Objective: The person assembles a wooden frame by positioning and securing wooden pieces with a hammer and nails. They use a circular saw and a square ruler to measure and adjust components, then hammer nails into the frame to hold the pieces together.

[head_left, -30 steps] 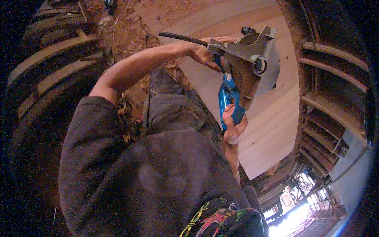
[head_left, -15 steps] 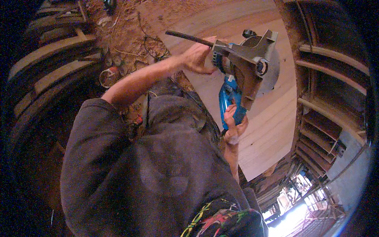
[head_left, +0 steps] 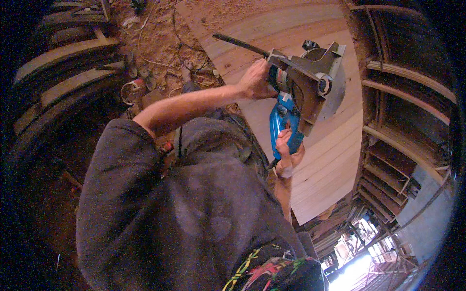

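Note:
A blue circular saw [head_left: 280, 119] is held tilted over a wide wooden panel, its grey metal base plate [head_left: 310, 99] turned up on edge. The round blade [head_left: 335, 99] shows beyond the plate, close to the wood; whether it touches cannot be made out. My right hand [head_left: 286, 148] is closed round the rear handle, thumb on top. Against the motor end, my left hand [head_left: 257, 80] grips the saw's body, with its fingertips hidden behind it. From the plate a dark guide rod [head_left: 240, 44] sticks out to the left, above my left hand.
The pale wooden panel [head_left: 325, 174] runs beneath the saw. Sawdust, a cable [head_left: 177, 36] and a round tin [head_left: 132, 91] lie on the floor at the left. Stacked boards [head_left: 77, 82] stand far left; wooden racks [head_left: 407, 82] line the right.
The saw's front end has shifted slightly right and down. My left hand has moved right, closer in against the motor, while my right hand stays on the handle.

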The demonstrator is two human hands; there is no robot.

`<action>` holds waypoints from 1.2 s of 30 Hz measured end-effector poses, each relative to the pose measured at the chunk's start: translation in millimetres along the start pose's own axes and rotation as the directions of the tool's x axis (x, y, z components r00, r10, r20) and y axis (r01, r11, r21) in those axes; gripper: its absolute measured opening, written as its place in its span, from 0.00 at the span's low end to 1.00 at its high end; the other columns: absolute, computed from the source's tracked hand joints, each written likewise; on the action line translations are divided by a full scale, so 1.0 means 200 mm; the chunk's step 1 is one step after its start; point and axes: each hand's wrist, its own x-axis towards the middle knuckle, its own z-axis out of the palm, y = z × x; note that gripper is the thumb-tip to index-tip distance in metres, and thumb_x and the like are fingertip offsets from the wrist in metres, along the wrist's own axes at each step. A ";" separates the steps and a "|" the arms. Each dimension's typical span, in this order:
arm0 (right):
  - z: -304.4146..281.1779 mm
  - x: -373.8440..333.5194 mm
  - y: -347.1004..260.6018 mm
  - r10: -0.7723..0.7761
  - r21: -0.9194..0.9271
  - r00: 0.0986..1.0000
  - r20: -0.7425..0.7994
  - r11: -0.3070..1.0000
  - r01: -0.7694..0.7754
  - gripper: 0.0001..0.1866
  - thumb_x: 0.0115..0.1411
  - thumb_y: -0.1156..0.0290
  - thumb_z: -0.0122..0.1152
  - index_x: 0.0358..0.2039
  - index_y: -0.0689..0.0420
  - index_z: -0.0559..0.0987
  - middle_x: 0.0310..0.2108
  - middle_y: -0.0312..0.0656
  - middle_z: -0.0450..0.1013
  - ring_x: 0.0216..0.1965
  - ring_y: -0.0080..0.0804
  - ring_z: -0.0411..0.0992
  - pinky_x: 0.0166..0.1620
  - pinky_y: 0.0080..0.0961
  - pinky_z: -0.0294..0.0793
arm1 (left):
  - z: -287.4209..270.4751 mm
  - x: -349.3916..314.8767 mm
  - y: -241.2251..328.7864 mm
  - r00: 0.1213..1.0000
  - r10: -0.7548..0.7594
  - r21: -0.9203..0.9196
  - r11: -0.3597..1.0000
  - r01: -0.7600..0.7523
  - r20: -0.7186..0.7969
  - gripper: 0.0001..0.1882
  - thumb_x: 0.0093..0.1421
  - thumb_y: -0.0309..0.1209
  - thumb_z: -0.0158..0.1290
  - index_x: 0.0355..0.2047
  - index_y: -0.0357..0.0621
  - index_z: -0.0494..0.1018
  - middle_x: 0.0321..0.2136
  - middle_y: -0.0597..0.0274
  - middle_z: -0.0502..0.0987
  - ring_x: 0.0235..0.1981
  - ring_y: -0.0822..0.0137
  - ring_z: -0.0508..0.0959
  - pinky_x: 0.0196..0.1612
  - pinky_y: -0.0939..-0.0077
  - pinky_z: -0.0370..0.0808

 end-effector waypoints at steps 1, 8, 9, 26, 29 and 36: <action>0.00 0.00 0.00 0.000 0.003 1.000 -0.003 1.000 0.000 0.07 0.51 0.72 0.65 0.23 0.54 0.74 0.26 0.36 0.70 0.41 0.33 0.70 0.63 0.42 0.62 | -0.02 -0.02 -0.04 0.997 0.058 -0.017 0.998 -0.058 0.044 0.54 0.38 0.44 0.77 0.64 0.43 0.65 0.60 0.46 0.70 0.61 0.44 0.70 0.64 0.54 0.67; 0.00 0.00 -0.04 0.035 -0.040 0.999 0.011 0.999 -0.034 0.07 0.53 0.72 0.64 0.23 0.55 0.74 0.25 0.36 0.70 0.41 0.33 0.69 0.61 0.40 0.64 | -0.21 0.36 -0.08 0.740 0.144 -0.264 0.963 0.047 0.657 0.57 0.38 0.41 0.78 0.67 0.39 0.62 0.63 0.46 0.66 0.65 0.50 0.67 0.67 0.58 0.65; -0.01 0.00 -0.03 0.019 -0.037 1.000 0.022 0.999 -0.018 0.07 0.53 0.72 0.64 0.23 0.55 0.74 0.25 0.36 0.70 0.41 0.33 0.69 0.59 0.39 0.65 | -0.22 0.41 -0.03 0.663 0.097 -0.246 0.960 0.136 0.742 0.57 0.38 0.41 0.78 0.67 0.39 0.61 0.64 0.46 0.64 0.66 0.52 0.66 0.68 0.59 0.65; 0.03 -0.01 -0.04 0.072 -0.022 0.996 -0.061 0.997 -0.073 0.08 0.53 0.72 0.64 0.22 0.54 0.73 0.24 0.35 0.68 0.42 0.33 0.69 0.50 0.31 0.65 | -0.08 -0.07 -0.19 0.961 0.258 0.025 0.965 -0.262 0.099 0.51 0.35 0.38 0.78 0.57 0.48 0.59 0.55 0.43 0.67 0.60 0.42 0.68 0.64 0.53 0.66; 0.05 0.00 -0.06 0.049 -0.033 0.998 -0.032 0.998 -0.050 0.09 0.53 0.72 0.64 0.21 0.54 0.72 0.23 0.35 0.68 0.42 0.33 0.69 0.51 0.32 0.65 | -0.10 0.11 -0.24 0.979 0.154 -0.432 0.898 -0.081 0.136 0.45 0.57 0.48 0.62 0.68 0.44 0.55 0.65 0.43 0.61 0.68 0.44 0.61 0.71 0.56 0.56; -0.05 -0.05 0.06 0.063 0.059 0.998 -0.022 0.996 -0.062 0.11 0.52 0.75 0.69 0.35 0.58 0.78 0.39 0.41 0.76 0.42 0.28 0.73 0.46 0.27 0.74 | -0.09 -0.25 0.03 0.998 -0.045 -0.208 0.977 0.053 0.044 0.29 0.72 0.50 0.40 0.60 0.42 0.72 0.64 0.47 0.69 0.71 0.50 0.59 0.73 0.53 0.50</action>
